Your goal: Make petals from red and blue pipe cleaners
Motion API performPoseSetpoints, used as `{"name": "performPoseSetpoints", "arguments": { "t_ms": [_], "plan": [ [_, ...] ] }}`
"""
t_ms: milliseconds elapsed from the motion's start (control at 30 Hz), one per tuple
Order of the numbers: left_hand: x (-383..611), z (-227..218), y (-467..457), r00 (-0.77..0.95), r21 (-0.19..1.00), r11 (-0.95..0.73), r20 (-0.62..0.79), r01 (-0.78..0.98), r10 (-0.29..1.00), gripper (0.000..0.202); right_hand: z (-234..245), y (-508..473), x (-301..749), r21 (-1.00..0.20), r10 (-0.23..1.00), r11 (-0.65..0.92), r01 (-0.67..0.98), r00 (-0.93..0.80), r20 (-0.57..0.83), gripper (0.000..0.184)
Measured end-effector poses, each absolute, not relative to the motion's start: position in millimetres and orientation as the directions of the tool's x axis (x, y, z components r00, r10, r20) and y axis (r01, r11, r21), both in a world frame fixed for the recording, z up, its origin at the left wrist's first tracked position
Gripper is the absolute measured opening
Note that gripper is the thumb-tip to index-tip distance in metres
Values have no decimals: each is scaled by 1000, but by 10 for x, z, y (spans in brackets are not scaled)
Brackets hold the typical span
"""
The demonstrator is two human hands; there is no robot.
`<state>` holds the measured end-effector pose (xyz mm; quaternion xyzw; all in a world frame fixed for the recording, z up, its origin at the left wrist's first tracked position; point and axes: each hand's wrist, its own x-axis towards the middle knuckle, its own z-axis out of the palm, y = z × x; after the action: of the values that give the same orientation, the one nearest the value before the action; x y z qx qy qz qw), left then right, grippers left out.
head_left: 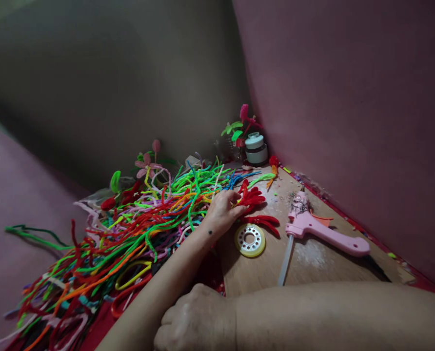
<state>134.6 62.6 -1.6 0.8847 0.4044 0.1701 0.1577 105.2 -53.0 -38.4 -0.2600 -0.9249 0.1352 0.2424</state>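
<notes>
Glue gun (pixel 322 234): left of it, we find left hand (pixel 222 208) half-curled at red pipe-cleaner loops (pixel 254 199), hold unclear; below-left, right hand (pixel 194 319) curled, contents hidden.

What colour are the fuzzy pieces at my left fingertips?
Red: the fuzzy pieces by your left hand show best in the head view.

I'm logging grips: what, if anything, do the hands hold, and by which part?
Left hand: at the left end of the red loops, grip unclear. Right hand: palm hidden, cannot tell.
</notes>
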Motion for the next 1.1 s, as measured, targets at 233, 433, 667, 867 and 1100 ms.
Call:
{"name": "performPoseSetpoints", "arguments": {
  "t_ms": [233,433,667,867,1100],
  "plan": [
    [1398,-105,506,898,178,-921,221,348,382,19,-444,-560,1038,-333,525,850,408,-718,458,23],
    [1370,-262,544,787,-55,-815,302,577,537,15,-523,-621,1073,-289,498,866,409,-653,571,29],
    [1275,53,568,772,178,-851,360,495,524,14,-526,-633,1105,-298,484,871,390,-578,657,19],
    [554,371,779,678,21,-719,315,695,664,16,-474,-683,1154,-386,502,865,321,-538,678,20],
    [-537,289,948,541,15,-583,352,813,764,17,-237,-618,1173,-989,867,146,-17,-480,137,26]
  ]
}}
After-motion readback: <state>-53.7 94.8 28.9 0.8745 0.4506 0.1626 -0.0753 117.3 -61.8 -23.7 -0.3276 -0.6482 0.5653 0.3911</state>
